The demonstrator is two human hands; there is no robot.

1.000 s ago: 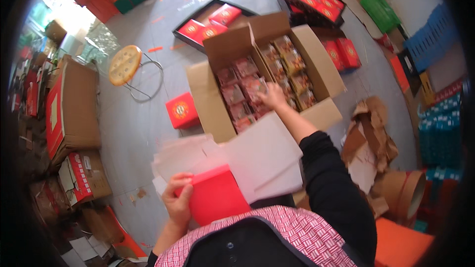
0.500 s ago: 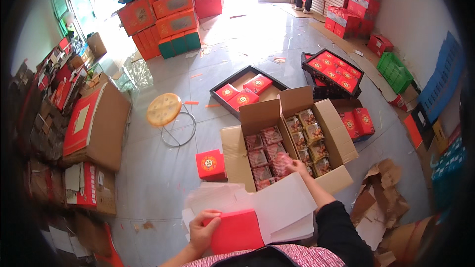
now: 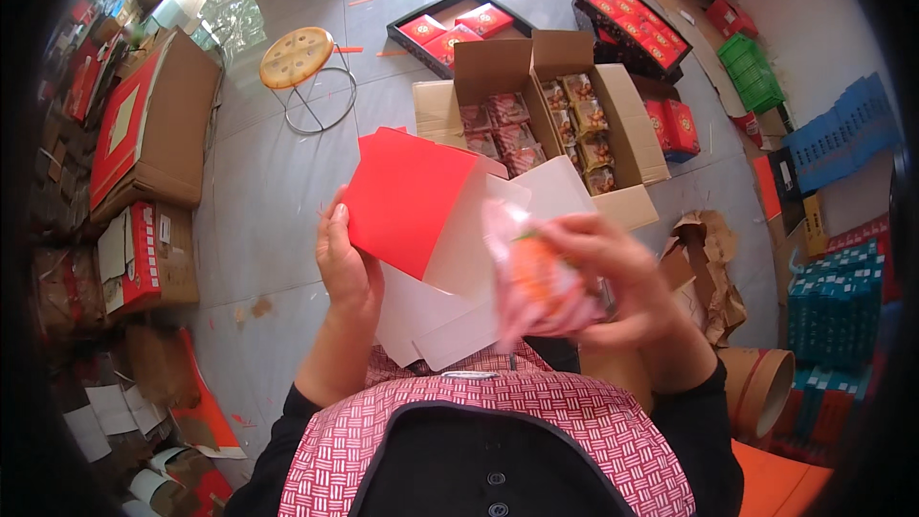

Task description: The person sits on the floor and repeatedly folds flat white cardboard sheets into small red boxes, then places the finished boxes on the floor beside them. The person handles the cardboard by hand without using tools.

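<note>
My left hand (image 3: 347, 258) grips the left side of a red cardboard box (image 3: 407, 201), which is tilted with its white open side facing right. In my right hand (image 3: 627, 278) is a pink clear-wrapped packet (image 3: 541, 282), blurred by motion, held just right of the box opening. White card sheets (image 3: 555, 184) lie beneath the box, over my lap. Beyond them stands an open carton (image 3: 624, 120) with raised flaps. Pink packets (image 3: 507, 113) fill its left part and yellowish packets (image 3: 586, 118) its right part.
A round-topped stool (image 3: 299, 56) stands to the left. Black trays (image 3: 445, 0) with red boxes lie at the back, some stacked at the right. Crumpled brown paper (image 3: 708, 258), a cardboard tube (image 3: 766, 388) and a green crate (image 3: 750, 72) are on the right; large cartons (image 3: 163, 124) line the left.
My right hand has brought the pink packet from the carton back toward me. The red box has been raised from my lap and tilted, its opening now showing. The view has tipped downward.
</note>
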